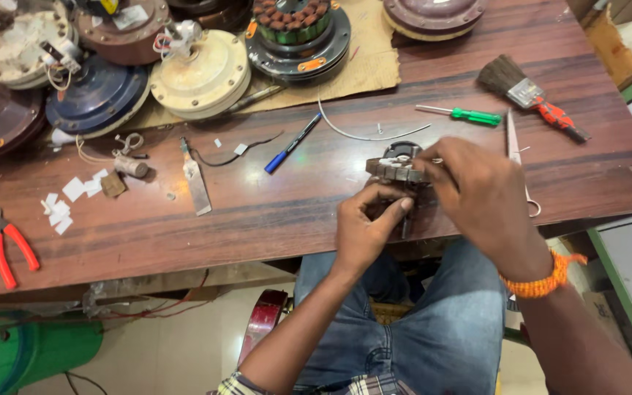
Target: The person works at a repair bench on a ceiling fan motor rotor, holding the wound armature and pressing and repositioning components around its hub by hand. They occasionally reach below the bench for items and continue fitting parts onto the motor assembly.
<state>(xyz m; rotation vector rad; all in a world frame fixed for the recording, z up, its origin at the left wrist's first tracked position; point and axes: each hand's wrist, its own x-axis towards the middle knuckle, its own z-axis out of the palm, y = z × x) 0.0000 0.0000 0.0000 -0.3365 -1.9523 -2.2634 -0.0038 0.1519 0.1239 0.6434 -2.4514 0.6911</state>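
Mid-job by the look: small stator core at desk front edge, pinched in left hand, right hand clenched over its top; winding apparently unfinished. White paper slips far left of core. Cardboard sheet behind core, under fan motors. Green screwdriver untouched, behind-right of core.

On the wooden table lie red pliers, a blue pen, a green screwdriver, a paintbrush and several fan motors.
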